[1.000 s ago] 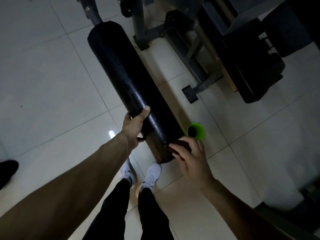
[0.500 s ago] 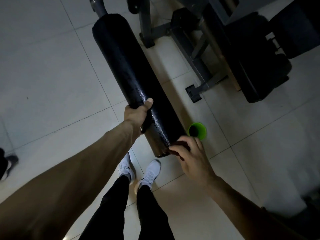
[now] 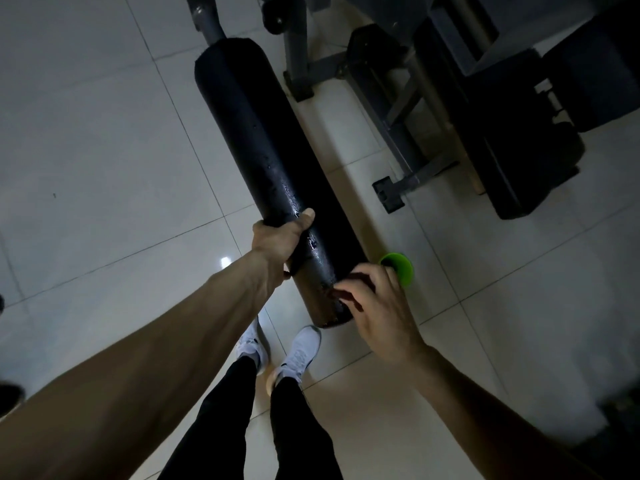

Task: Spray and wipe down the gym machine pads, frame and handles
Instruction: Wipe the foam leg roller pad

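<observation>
the fingers of the left hand (image 3: 277, 244) are hidden behind the roller pad (image 3: 277, 161), which is gripped with only the thumb seen on top. what lies under the curled fingers of the right hand (image 3: 377, 306) at the pad's near end is lost in the dark and cannot be told. the green container (image 3: 398, 270) is partly covered by that hand. the machine frame (image 3: 398, 133) is cut off by the top edge, and a dark shape (image 3: 8, 396) by the left edge

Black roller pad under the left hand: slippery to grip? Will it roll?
Probably slick: droplets glisten on the roller pad beside the left hand, which grips it. Unlikely to roll off: a metal arm enters its far end.
</observation>
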Motion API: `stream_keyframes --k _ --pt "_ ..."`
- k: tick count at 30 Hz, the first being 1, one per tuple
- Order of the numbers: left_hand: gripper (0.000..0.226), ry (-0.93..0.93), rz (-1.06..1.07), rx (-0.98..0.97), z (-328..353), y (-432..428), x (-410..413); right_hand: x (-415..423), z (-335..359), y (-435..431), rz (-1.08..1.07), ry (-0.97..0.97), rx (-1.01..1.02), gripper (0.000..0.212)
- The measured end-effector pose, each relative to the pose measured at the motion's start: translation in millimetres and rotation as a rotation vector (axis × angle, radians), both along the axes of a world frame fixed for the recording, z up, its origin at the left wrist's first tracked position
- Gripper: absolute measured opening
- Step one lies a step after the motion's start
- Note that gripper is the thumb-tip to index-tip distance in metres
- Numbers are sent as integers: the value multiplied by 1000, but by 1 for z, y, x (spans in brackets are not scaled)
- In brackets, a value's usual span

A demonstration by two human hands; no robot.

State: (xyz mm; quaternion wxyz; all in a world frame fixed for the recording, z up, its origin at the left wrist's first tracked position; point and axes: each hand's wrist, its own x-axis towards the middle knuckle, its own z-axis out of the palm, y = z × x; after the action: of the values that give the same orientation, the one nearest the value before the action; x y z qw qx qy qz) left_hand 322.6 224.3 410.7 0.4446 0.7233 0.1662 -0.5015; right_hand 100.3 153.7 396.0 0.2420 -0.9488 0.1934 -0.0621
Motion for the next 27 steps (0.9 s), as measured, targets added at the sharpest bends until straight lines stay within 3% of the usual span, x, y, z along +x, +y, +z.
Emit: stream_keyframes --k 5,14,20,27 --pt "80 143 11 -52 -3 10 29 95 -8 -14 -146 -91 -9 33" --pt "44 5 190 -113 -14 -18 133 250 -21 -51 -273 -216 -24 25" --pt "59 31 154 -180 -26 -28 187 334 -23 -74 -311 -246 -46 22" --pt "47 266 108 -260 -24 -22 203 444 -13 -102 -258 -224 -69 18"
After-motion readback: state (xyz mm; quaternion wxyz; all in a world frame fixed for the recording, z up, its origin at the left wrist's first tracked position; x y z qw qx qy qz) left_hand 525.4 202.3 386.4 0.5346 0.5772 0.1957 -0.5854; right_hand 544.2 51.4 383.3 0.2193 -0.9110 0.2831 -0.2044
